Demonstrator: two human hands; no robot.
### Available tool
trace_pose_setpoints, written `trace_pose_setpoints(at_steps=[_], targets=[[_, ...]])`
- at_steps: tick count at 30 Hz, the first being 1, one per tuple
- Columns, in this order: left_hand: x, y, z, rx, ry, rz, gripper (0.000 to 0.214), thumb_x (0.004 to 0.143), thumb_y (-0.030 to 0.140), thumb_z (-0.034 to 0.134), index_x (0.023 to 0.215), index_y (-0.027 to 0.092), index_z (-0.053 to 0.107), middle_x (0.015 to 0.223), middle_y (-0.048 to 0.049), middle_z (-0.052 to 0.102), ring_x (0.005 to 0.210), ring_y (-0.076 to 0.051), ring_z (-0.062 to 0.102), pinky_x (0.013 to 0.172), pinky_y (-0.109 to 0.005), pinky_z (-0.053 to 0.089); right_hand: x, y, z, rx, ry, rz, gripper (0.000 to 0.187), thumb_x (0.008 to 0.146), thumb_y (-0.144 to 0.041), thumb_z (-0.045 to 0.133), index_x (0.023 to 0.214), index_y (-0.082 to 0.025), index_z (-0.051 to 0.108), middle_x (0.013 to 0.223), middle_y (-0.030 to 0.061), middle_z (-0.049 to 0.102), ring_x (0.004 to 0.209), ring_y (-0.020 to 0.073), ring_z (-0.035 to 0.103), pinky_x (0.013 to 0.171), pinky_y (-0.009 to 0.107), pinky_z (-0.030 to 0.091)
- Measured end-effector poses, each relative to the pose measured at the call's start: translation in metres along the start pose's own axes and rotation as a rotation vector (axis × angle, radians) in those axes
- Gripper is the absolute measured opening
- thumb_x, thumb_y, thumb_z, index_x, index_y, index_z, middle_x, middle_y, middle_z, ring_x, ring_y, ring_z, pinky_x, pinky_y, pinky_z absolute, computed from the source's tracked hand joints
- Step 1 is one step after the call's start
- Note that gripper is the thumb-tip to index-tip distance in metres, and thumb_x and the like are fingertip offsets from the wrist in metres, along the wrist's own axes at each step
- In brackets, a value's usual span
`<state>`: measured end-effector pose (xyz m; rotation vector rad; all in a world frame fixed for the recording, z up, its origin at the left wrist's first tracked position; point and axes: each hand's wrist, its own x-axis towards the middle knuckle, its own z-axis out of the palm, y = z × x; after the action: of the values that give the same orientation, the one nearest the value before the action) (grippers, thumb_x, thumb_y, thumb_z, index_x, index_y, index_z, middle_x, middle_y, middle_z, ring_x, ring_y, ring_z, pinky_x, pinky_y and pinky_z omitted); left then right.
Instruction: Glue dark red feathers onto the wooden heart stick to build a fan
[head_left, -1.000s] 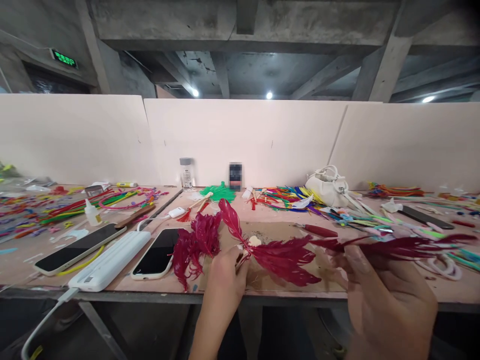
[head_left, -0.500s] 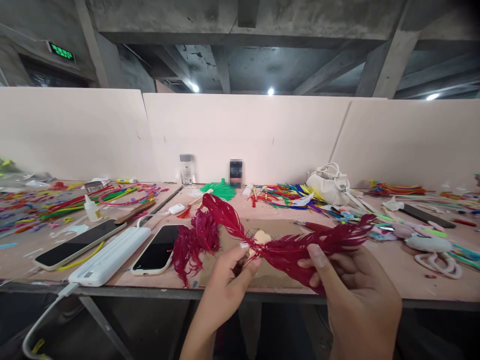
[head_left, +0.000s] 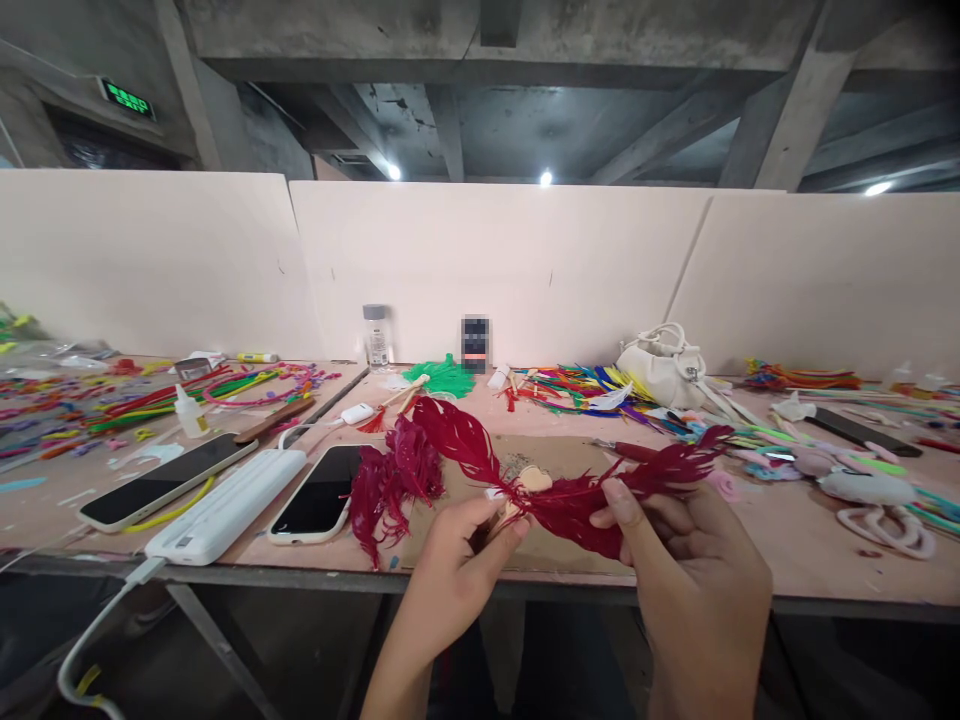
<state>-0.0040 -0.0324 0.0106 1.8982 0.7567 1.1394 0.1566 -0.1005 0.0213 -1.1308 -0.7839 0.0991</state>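
My left hand [head_left: 457, 570] pinches the base of a bunch of dark red feathers [head_left: 517, 478] around a small pale wooden piece [head_left: 531, 479], held just above the table's front edge. One feather of the bunch sticks up to the left. My right hand [head_left: 694, 585] grips further red feathers [head_left: 667, 465] between thumb and fingers and holds them against the bunch from the right. A loose heap of red feathers [head_left: 390, 480] lies on the brown cardboard sheet [head_left: 547, 455] to the left of my hands.
Two phones [head_left: 319, 492] [head_left: 165, 483] and a white power bank [head_left: 229, 505] with its cable lie at the front left. Further back are a glue bottle [head_left: 189, 412], coloured pipe cleaners [head_left: 165, 395], a green feather fan [head_left: 442, 377], coloured feathers [head_left: 577, 388], a white handbag [head_left: 664, 370] and a red-handled tool [head_left: 637, 452].
My right hand has brought its red feathers leftward from the far right and pressed them against the bunch in my left hand. The view has dipped slightly.
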Motion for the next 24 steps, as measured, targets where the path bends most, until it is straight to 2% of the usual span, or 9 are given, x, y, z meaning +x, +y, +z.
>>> trace_pose_setpoints(at_steps=[4, 11, 15, 18, 24], targets=[[-0.0005, 0.0002, 0.0009, 0.005, 0.041, -0.002, 0.043, 0.091, 0.044, 0.068, 0.063, 0.021, 0.045, 0.063, 0.0033, 0.040, 0.062, -0.015, 0.037, 0.056, -0.027, 0.029, 0.0004, 0.0023, 0.0024, -0.004, 0.007, -0.003, 0.031, 0.079, -0.045, 0.084, 0.082, -0.020, 0.065, 0.067, 0.0016, 0.073, 0.050, 0.0127, 0.063, 0.045, 0.020, 0.045], [0.0001, -0.0008, -0.0005, 0.042, -0.065, -0.015, 0.042, 0.096, 0.041, 0.061, 0.065, 0.021, 0.040, 0.064, 0.0046, 0.034, 0.062, -0.013, 0.034, 0.057, -0.027, 0.026, -0.0009, 0.0058, 0.0044, 0.000, 0.011, -0.004, 0.031, 0.080, -0.045, 0.084, 0.086, -0.020, 0.066, 0.068, 0.0015, 0.073, 0.053, 0.0140, 0.065, 0.047, 0.022, 0.047], [-0.0005, 0.0017, -0.0009, 0.010, -0.053, -0.035, 0.039, 0.097, 0.046, 0.060, 0.071, 0.018, 0.060, 0.065, 0.0024, 0.044, 0.063, -0.014, 0.042, 0.058, -0.026, 0.031, -0.0005, 0.0078, 0.0050, 0.012, -0.005, 0.014, 0.035, 0.080, -0.046, 0.084, 0.099, -0.019, 0.070, 0.073, 0.0026, 0.075, 0.064, 0.0186, 0.072, 0.058, 0.026, 0.057], [-0.0007, 0.0044, -0.0010, -0.044, -0.062, -0.041, 0.044, 0.100, 0.052, 0.054, 0.082, 0.016, 0.074, 0.064, 0.0001, 0.052, 0.061, -0.015, 0.049, 0.057, -0.026, 0.035, 0.0003, 0.0093, 0.0053, 0.003, -0.025, 0.018, 0.037, 0.080, -0.046, 0.084, 0.102, -0.019, 0.070, 0.076, 0.0035, 0.076, 0.067, 0.0203, 0.074, 0.061, 0.028, 0.059], [0.0017, 0.0046, 0.0013, -0.151, -0.015, -0.097, 0.053, 0.097, 0.060, 0.054, 0.080, 0.014, 0.074, 0.053, 0.0022, 0.048, 0.051, -0.013, 0.048, 0.051, -0.023, 0.037, 0.0008, 0.0095, 0.0041, -0.049, -0.054, -0.010, 0.032, 0.081, -0.048, 0.082, 0.088, -0.021, 0.067, 0.072, 0.0031, 0.076, 0.066, 0.0207, 0.074, 0.059, 0.027, 0.058]])
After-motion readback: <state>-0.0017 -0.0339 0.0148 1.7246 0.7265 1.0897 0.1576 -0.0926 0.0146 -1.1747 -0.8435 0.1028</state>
